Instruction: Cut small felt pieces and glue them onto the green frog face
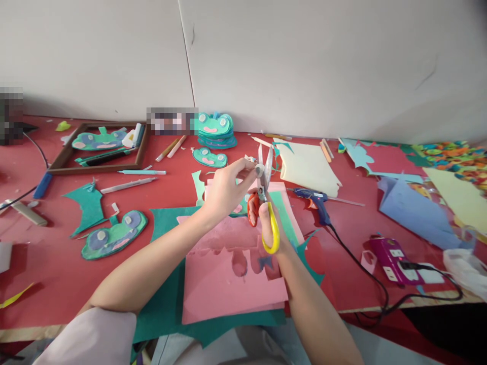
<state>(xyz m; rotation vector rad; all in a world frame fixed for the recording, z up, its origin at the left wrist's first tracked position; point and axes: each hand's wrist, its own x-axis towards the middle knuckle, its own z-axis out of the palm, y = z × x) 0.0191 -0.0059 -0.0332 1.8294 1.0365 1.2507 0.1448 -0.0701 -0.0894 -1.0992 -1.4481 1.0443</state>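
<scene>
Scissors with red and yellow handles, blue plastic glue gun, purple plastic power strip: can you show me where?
Scissors [276, 234]: head view, yellow handle.
Glue gun [323, 210]: head view, blue grip.
Power strip [383, 253]: head view, purple casing.

Glue gun [317, 198] left of power strip [395, 260]
</scene>
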